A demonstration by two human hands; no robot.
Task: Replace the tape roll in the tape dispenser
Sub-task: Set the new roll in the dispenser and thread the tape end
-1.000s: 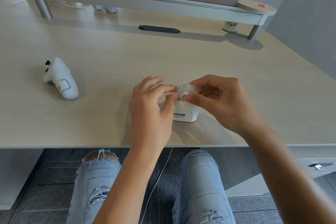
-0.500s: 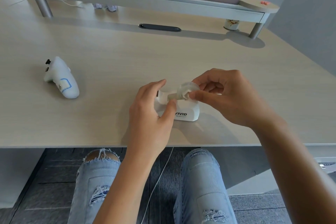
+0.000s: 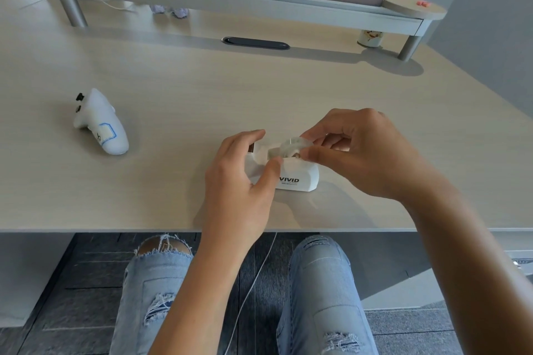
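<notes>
Pale wood desk [image 3: 173, 196] filled my view, with 1 white controller [image 3: 99, 122] lying far left. Near the front edge my left hand [image 3: 239, 181] clasped the white tape dispenser [image 3: 300, 177], thumb against its near side. Directly above it, my right hand [image 3: 366, 155] pinched the clear tape roll [image 3: 290, 147] between thumb and fingertips.

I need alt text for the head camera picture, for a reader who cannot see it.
A seated person's right hand holds a clear tape roll just above a white tape dispenser on a pale desk, while the left hand steadies the dispenser. A white controller lies apart, on the left.
</notes>
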